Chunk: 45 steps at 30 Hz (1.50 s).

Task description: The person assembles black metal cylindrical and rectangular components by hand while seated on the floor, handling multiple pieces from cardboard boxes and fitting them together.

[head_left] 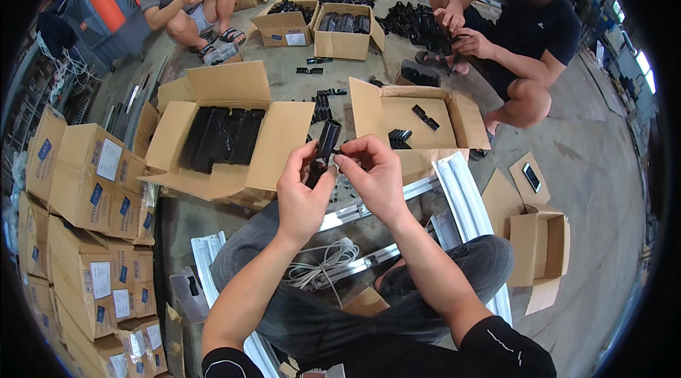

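My left hand (301, 197) is wrapped round a black glossy plastic part (328, 138), held tilted up in front of me. Close beside it, my right hand (377, 174) pinches at the part's side with thumb and forefinger; what sits between these fingertips is too small to make out. Beyond my left hand stands an open cardboard box (227, 85) filled with rows of black parts (225, 135). Past my right hand, another open box (468, 123) holds a loose black part (425, 117) and a short stack of them (399, 138).
Stacked cardboard cartons (74, 264) rise at the left. Metal rails (461, 197) and a coiled white cable (323, 264) lie around my legs. A phone (531, 177) rests on cardboard at right. Two people work opposite, near more boxes (342, 46) and a heap of black parts (415, 25).
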Each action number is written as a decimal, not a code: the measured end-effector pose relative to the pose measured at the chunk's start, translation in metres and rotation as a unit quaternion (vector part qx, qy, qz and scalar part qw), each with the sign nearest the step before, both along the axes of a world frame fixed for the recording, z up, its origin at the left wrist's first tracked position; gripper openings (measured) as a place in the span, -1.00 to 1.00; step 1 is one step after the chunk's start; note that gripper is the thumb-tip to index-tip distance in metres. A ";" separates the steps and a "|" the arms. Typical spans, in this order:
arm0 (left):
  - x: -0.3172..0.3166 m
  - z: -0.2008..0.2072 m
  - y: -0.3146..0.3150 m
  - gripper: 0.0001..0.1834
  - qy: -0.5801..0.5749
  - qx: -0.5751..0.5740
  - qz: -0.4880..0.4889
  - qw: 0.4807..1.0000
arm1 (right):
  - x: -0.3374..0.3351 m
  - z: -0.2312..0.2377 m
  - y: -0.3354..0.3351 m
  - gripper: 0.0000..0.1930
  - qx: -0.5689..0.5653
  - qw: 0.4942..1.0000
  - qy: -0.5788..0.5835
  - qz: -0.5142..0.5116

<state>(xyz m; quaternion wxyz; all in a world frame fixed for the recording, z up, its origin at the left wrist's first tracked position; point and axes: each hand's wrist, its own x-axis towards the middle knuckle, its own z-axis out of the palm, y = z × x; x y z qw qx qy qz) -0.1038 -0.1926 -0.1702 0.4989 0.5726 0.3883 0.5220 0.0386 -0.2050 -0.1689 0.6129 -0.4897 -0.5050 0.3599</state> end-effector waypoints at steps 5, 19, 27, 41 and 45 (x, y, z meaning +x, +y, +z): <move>0.003 -0.006 0.002 -0.55 0.010 0.018 -0.004 1.000 | 0.002 -0.005 0.001 -0.86 0.029 0.999 -0.010 -0.006; -0.003 -0.010 0.004 -0.57 0.028 0.003 -0.010 1.000 | 0.002 -0.003 0.003 -0.84 0.108 0.984 -0.136 -0.032; -0.005 -0.009 0.005 -0.57 0.004 -0.017 -0.013 1.000 | 0.002 -0.006 0.004 -0.85 0.109 0.980 -0.165 -0.024; -0.004 -0.009 0.005 -0.57 0.017 -0.011 -0.005 1.000 | 0.002 -0.004 0.003 -0.84 0.096 0.983 -0.158 -0.008; -0.004 -0.009 0.004 -0.57 0.012 -0.008 -0.005 1.000 | 0.002 -0.004 0.003 -0.80 0.108 0.982 -0.152 -0.009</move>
